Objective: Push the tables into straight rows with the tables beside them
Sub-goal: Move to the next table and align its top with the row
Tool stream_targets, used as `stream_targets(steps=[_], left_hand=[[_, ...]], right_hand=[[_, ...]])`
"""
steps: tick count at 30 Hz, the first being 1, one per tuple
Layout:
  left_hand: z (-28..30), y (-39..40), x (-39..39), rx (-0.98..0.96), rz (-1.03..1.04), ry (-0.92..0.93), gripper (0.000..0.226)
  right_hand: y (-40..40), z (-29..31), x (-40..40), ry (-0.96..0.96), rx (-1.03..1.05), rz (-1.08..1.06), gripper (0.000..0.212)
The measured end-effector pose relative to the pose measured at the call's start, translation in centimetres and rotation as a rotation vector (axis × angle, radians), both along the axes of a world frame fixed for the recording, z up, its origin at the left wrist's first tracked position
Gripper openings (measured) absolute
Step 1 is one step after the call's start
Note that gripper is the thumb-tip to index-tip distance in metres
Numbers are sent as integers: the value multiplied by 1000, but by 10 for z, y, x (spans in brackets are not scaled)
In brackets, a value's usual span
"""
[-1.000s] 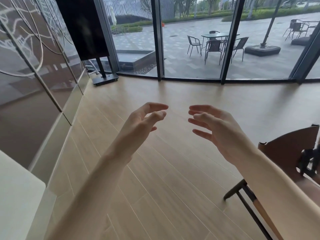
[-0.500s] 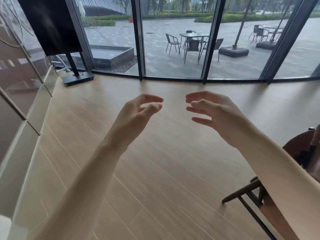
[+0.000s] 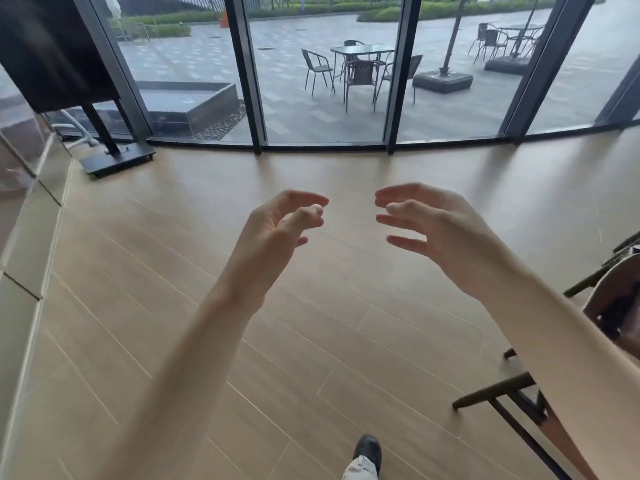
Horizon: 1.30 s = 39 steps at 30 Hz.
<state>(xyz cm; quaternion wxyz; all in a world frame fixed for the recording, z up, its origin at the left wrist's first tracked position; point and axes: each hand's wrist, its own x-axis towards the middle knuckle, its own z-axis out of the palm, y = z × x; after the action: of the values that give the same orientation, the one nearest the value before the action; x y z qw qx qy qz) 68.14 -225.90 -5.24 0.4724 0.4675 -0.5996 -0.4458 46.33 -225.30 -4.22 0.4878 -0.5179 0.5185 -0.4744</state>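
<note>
— What did the person have on?

— Nothing on either forearm: both were bare to the frame's edge, with no sleeve, watch or ring showing. The left hand (image 3: 277,223) and right hand (image 3: 436,233) wore no gloves.

— And lower down?

— A black shoe (image 3: 367,448) with a rounded toe, and above it the hem of a light, pale grey trouser leg (image 3: 360,470).

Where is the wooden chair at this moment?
The wooden chair sits at the right edge of the head view, on the wood floor, partly hidden behind the forearm of the right hand.
</note>
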Motion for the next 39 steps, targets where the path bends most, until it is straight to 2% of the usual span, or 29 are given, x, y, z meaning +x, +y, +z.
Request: stream_targets(steps=[12,22,26,31,35,39], left_hand=[[13,-200,-113,4,-236,-60,27],[14,-298,-187,10,-331,-16,28],[13,-336,-215,-4,-388,2,14],[7,-387,-249,-1,-483,39,24],[4,-440,-272,0,-575,41,13],[13,-502,-296,-7,-648,38,28]], right_hand=[[-162,-4,-100,-77,18,-197,19],[-239,-4,-167,-66,18,-287,19],[-263,0,-189,-59,15,-356,19],[-299,-4,-209,-39,22,-429,19],[-343,1,-224,-44,-14,-524,19],[-392,14,-239,-34,-58,-586,19]])
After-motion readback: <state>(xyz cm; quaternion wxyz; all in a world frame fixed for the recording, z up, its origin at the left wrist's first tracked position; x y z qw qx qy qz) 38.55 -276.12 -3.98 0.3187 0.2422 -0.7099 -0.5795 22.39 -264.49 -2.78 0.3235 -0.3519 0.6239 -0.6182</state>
